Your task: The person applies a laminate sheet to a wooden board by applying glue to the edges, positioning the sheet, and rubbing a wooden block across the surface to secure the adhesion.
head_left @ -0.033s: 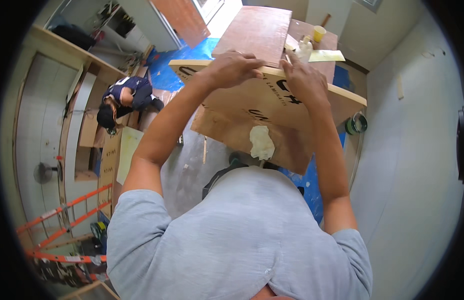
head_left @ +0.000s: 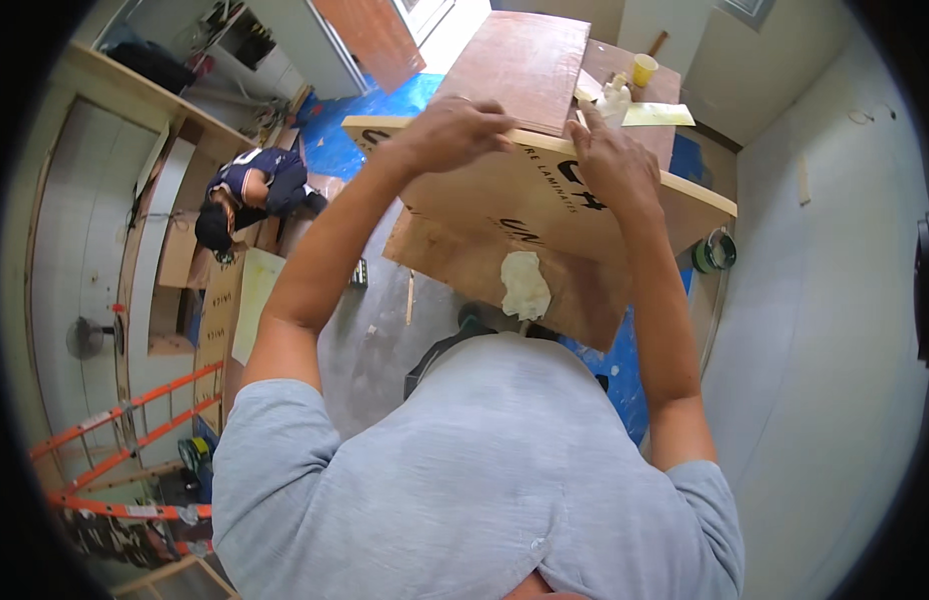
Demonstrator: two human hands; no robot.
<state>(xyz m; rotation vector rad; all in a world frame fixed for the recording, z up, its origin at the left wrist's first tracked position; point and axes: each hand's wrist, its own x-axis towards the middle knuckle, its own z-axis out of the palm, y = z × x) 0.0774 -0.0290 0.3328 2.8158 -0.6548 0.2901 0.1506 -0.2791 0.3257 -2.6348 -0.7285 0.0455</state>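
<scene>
The head view comes from the left one of two fisheye cameras worn side by side on the person's head. It faces steeply down and forward, upright and unmirrored: the grey-blue shirt (head_left: 435, 470) fills the near lower middle, both hands (head_left: 617, 165) lie farther out, above centre, and the orange ladder (head_left: 150, 405) and pale right-hand wall (head_left: 825, 310) bend toward the dark round rim.

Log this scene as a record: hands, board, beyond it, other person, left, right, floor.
Left hand: at top edge of printed board
Right hand: same edge, farther right
Beyond board: reddish-brown panel, yellow cup, white bottle
Other person: bent low, dark top
Left side: orange ladder
Right side: green container near wall
Floor: gray, blue sheeting partly over it
</scene>
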